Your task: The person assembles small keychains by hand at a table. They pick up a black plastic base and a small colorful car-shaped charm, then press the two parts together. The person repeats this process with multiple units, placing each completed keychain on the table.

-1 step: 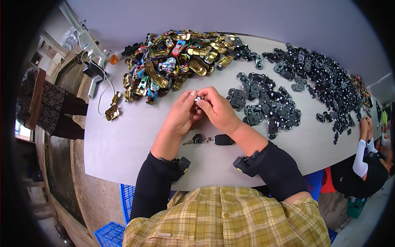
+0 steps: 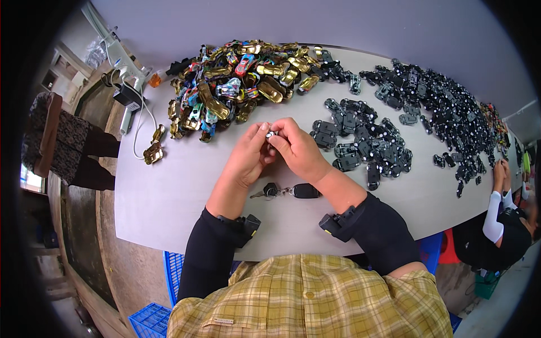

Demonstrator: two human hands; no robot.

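Both my hands meet above the middle of the grey table, closed around one small toy car part [image 2: 270, 135]. Black and white patches of it, like a wheel, show between the fingertips; the rest is hidden. My left hand [image 2: 251, 155] grips it from the left, thumb up. From the right, my right hand [image 2: 301, 151] pinches it with thumb and forefinger. A bunch of keys with a black fob [image 2: 306, 191] lies just below the hands. Beyond them rises a heap of gold and multicoloured toy car bodies [image 2: 228, 90]. Black toy car chassis [image 2: 366, 135] with wheels lie to the right.
A larger pile of black chassis [image 2: 434, 101] spreads along the right back. Two gold car bodies [image 2: 153, 151] lie by a white cable and a power strip [image 2: 128, 119] at the left edge. Blue crates [image 2: 151, 320] stand below. Another person [image 2: 496, 225] sits at the far right.
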